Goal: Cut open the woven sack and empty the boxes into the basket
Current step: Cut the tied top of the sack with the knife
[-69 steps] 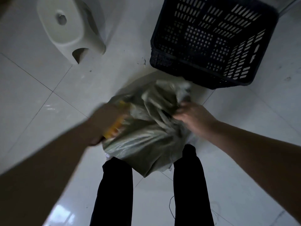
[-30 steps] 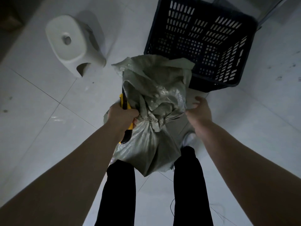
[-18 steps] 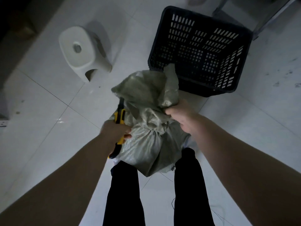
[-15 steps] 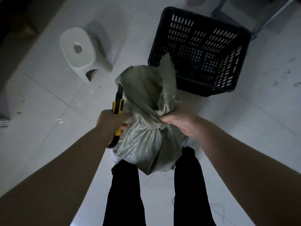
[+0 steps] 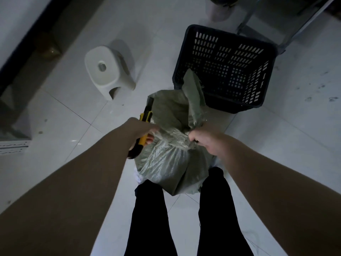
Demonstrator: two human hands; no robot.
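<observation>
**Woven sack held at the tied neck, with the knife standing alongside**

The woven sack (image 5: 166, 159) is being kept upright on the tiled floor (image 5: 55, 117), directly in front of the person's legs (image 5: 149, 218). Its neck is being gathered into a tie about halfway up, and the loose top above the tie is being stretched away from the person, its tip overlapping the near rim of the basket (image 5: 269, 58). The long axis of the sack is therefore running from the legs toward the basket. No boxes are being shown; the contents are hidden by the weave.

The right hand (image 5: 204, 139) is being closed around the gathered neck on the sack's right side, fingers curled tight on the fabric. The left hand (image 5: 142, 132) is being clenched on the yellow and black utility knife (image 5: 145, 124) against the sack's left side, its front end pointing up and away, roughly parallel to the sack's loose top. Whether a blade is extended cannot be told.

Both hands are lying level with the tie, one on each side, so the knife hand is being judged the nearer to the cutting line. The cut is not yet being made; the fabric appears whole.

Beyond the sack and to its left, a white plastic stool (image 5: 108, 71) is standing well apart. The basket, beyond the sack and slightly right, appears empty.
</observation>
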